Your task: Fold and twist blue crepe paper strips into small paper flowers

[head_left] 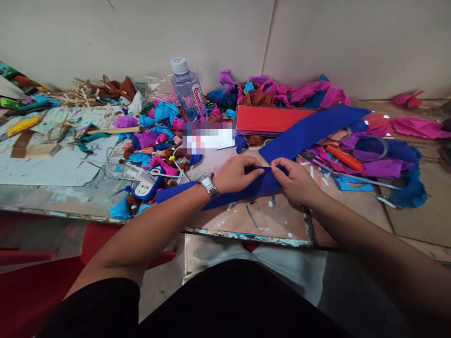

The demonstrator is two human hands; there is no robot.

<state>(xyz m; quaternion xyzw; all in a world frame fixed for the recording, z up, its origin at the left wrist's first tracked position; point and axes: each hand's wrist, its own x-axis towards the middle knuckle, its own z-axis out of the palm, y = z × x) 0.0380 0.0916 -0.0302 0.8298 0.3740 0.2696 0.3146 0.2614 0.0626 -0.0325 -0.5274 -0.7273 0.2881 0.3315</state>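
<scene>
A long dark blue strip [310,129] of thin, crepe-like material runs from the upper right down to the lower left across the work table. My left hand [237,173], with a metal watch on its wrist, pinches the strip's edge between thumb and fingers. Close beside it, my right hand [289,177] pinches the same edge, the fingertips of both hands nearly touching. Between them the edge looks gathered or folded. The strip's lower part [225,196] lies beneath my left hand and forearm.
Behind the hands are a red box [275,118], a clear bottle [188,91] and coloured scraps [164,112]. A power strip [150,184] sits at left. Right of the strip lie an orange tool [345,158] and a tape roll [369,149]. The table's front edge [246,235] is near.
</scene>
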